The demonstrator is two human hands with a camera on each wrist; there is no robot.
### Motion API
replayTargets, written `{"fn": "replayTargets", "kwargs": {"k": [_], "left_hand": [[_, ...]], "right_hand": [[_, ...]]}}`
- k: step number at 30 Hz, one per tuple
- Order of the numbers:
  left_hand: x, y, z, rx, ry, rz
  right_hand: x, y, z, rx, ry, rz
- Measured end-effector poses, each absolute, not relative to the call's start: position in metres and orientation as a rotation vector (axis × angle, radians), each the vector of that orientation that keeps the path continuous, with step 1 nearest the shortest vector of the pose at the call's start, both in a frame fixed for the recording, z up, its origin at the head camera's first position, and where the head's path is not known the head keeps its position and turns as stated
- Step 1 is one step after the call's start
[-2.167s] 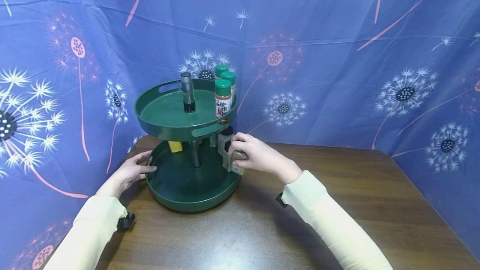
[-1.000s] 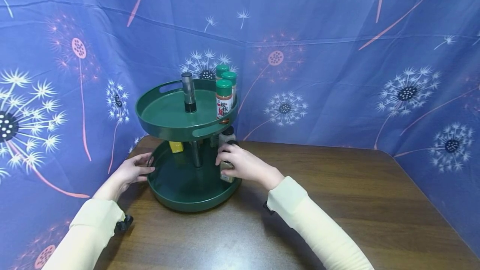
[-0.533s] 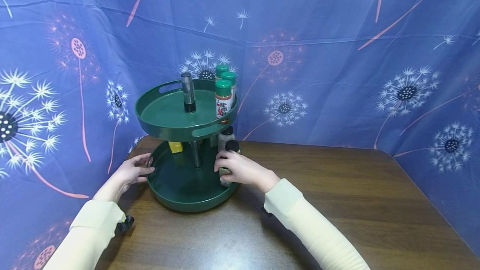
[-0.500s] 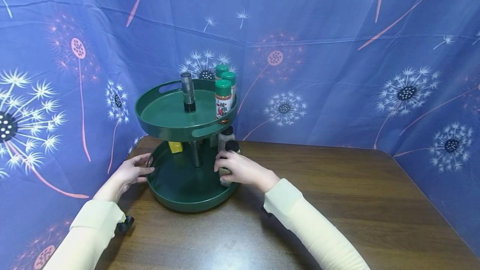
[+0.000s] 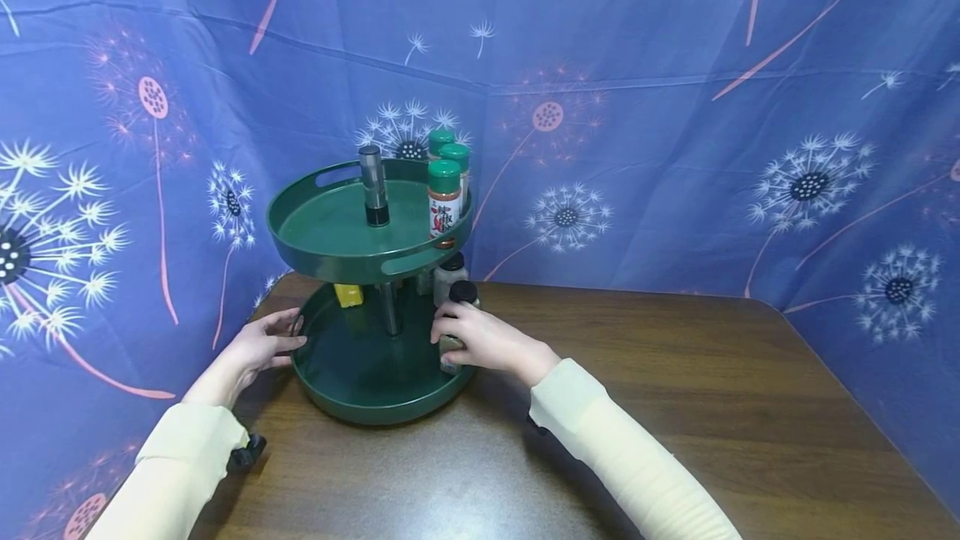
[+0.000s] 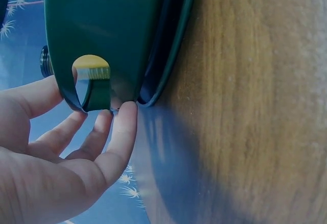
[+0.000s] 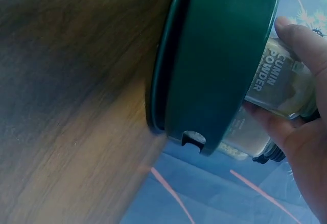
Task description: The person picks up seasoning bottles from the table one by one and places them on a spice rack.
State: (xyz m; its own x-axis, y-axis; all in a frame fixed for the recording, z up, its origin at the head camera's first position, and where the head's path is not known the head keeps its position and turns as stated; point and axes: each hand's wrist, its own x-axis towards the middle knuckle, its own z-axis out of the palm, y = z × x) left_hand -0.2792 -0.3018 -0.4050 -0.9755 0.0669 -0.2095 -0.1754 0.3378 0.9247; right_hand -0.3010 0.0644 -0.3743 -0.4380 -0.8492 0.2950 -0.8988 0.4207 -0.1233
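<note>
A green two-tier turntable rack [image 5: 378,411] stands on the wooden table. At its lower tier's left rim, my left hand [image 5: 251,354] hooks its thumb over the edge, fingertips against the outside beside a cut-out handle slot. My right hand [image 5: 491,342] grips a clear jar [image 7: 278,78] lettered "CUMIN POWDER" at the lower tier's right side, thumb and fingers on opposite sides. The jar's base is hidden behind the rim in the right wrist view. Just behind that hand are a black-lidded jar [image 5: 464,293] and a greyish jar [image 5: 448,280].
Green-capped spice bottles [image 5: 444,205] stand along the upper tier's right edge. A metal post [image 5: 372,186] rises through both tiers. Something yellow [image 5: 348,296] sits at the back of the lower tier. A blue dandelion-print cloth [image 5: 637,107] hangs behind the table [image 5: 675,382].
Over about two seconds my right hand has come left and lower with the jar, exposing the black-lidded jar behind. During the last half second both hands stay nearly still.
</note>
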Motion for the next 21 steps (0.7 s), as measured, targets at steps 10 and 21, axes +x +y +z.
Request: {"fn": "replayTargets", "kwargs": {"k": [10,21], "left_hand": [[-0.2769,-0.3041,-0.4040,-0.098,2.390,1.694],[-0.2782,-0.3010,-0.4050,-0.087,2.433,1.645]], "right_hand": [[-0.2996,0.0651,-0.3785,1.553,-2.451,0.382],[-0.3009,0.0690,-0.3746,1.523,-2.517,0.370]]}}
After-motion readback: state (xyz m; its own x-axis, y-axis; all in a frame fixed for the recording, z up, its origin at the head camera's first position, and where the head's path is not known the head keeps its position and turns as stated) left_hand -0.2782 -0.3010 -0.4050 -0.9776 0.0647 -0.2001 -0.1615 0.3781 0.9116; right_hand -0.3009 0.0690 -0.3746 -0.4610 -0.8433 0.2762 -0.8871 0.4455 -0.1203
